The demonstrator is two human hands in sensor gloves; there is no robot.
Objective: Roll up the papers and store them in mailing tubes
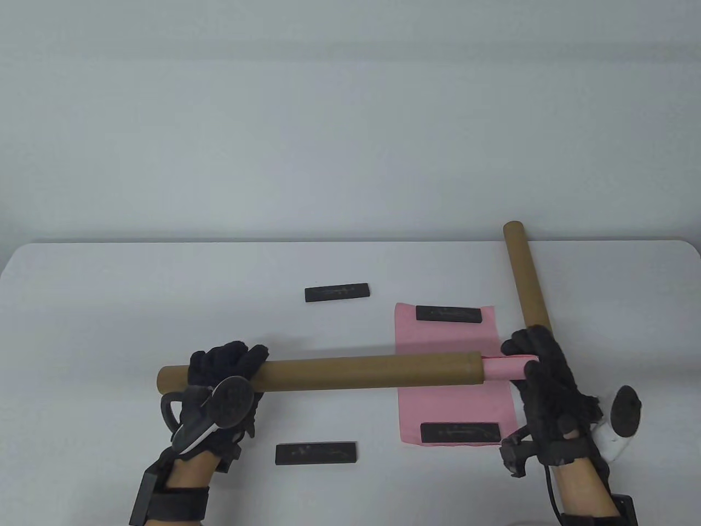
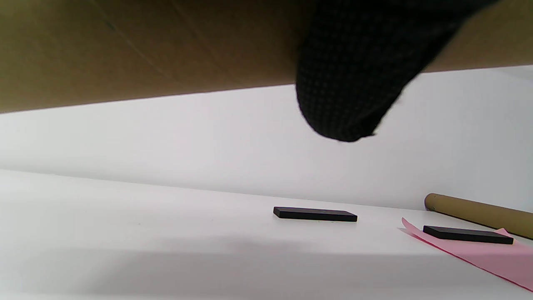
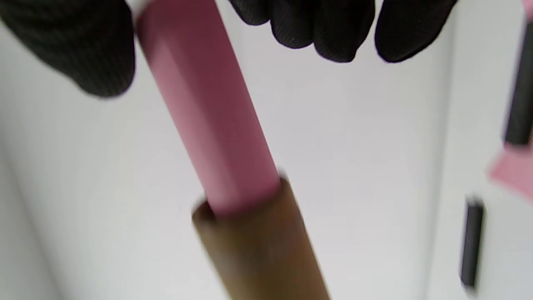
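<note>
Left hand [image 1: 227,383] gripped the brown mailing tube [image 1: 350,371] near its left end, fingers curled over the top; tube was held roughly level, crossing above the table [image 1: 109,307] from left to right. Right hand [image 1: 539,378] held the rolled pink paper [image 1: 506,366], fingers [image 3: 329,29] and thumb wrapped round its outer end; the other end of the roll sat inside the tube's open right mouth, with a short length of pink showing between tube rim and glove. In the right wrist view the roll entered the mouth with a small gap at one side. A flat pink sheet [image 1: 454,394] lay on the table beneath the tube's right end, pinned by two black bar weights [image 1: 449,314], one at its far edge, one at its near edge. Two more black bars [image 1: 337,292] lay on bare table, well apart. A second mailing tube [image 1: 527,276] lay at an angle at the right, just beside the sheet
</note>
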